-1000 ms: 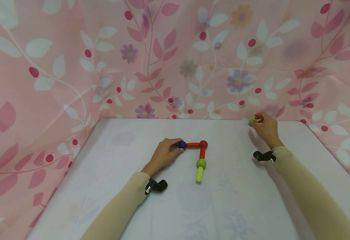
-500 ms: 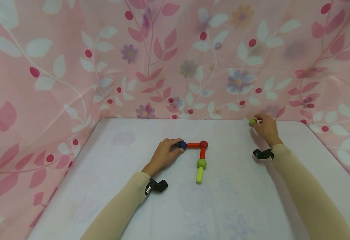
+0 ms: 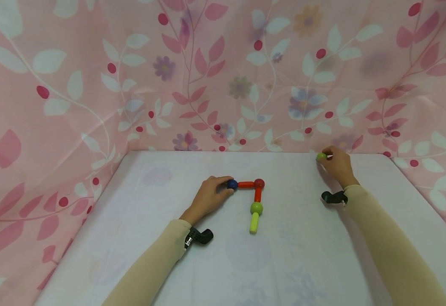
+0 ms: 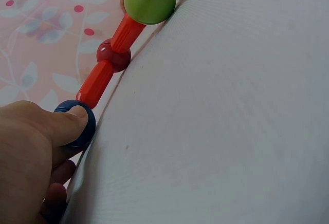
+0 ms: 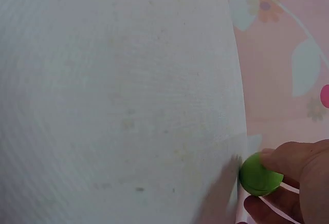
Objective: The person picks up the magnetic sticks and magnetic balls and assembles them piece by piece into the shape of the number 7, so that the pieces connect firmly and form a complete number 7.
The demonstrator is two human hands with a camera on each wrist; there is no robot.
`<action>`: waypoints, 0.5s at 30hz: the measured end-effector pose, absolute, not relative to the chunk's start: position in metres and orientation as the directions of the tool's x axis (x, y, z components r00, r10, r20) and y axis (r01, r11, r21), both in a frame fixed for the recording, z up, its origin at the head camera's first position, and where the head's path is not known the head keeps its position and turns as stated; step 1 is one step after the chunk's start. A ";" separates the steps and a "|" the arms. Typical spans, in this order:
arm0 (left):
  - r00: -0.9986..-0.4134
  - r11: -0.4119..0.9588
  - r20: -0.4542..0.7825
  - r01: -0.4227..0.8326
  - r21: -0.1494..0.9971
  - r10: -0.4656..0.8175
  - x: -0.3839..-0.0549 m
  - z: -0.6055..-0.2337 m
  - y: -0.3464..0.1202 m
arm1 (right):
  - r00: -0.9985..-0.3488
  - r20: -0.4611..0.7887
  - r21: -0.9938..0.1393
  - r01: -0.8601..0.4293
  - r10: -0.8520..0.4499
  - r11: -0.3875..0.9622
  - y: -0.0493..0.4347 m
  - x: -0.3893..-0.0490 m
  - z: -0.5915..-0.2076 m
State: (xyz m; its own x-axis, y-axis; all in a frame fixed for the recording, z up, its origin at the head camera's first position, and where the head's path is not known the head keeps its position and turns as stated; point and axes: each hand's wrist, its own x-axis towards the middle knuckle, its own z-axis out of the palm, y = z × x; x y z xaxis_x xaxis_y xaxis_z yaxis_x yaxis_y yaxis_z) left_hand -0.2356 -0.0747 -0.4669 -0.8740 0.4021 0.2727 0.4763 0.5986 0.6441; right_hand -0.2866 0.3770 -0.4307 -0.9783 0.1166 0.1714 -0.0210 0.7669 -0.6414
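Thumb and fingers of my left hand (image 3: 208, 196) pinch a blue ball (image 3: 232, 184) at the left end of a joined chain on the table. From that ball a red rod (image 3: 246, 185) runs to a red ball (image 3: 259, 183). A second red rod (image 3: 258, 194) leads down to a green ball (image 3: 256, 208), and a yellow-green rod (image 3: 254, 223) points toward me from it. Near the table's back edge, my right hand (image 3: 339, 165) holds a separate green ball (image 5: 260, 174) between thumb and fingers; its far side is partly hidden.
A white cloth covers the table (image 3: 207, 272). Behind it hangs a pink floral curtain (image 3: 223, 85), close to the right hand. Each wrist wears a black camera, such as the left one (image 3: 200, 236).
My right hand, still holding the loose green ball, has shifted very slightly toward me. The left hand and the joined chain stay where they were.
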 end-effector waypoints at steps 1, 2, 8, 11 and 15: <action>-0.873 0.596 0.274 0.478 0.645 0.403 -0.236 -0.467 -0.075 | -0.979 0.169 -0.644 -0.021 0.116 0.765 0.377 -0.287 -0.431; -0.873 0.595 0.274 0.478 0.646 0.403 -0.236 -0.467 -0.075 | -0.980 0.164 -0.645 -0.018 0.116 0.764 0.377 -0.287 -0.432; -0.869 0.592 0.280 0.485 0.644 0.407 -0.237 -0.467 -0.075 | -0.979 0.164 -0.652 -0.014 0.123 0.758 0.377 -0.288 -0.437; -0.872 0.597 0.280 0.482 0.642 0.402 -0.236 -0.468 -0.075 | -0.976 0.168 -0.661 -0.009 0.136 0.750 0.374 -0.287 -0.436; -0.870 0.596 0.282 0.485 0.641 0.404 -0.236 -0.466 -0.074 | -0.975 0.167 -0.663 0.001 0.149 0.749 0.370 -0.281 -0.433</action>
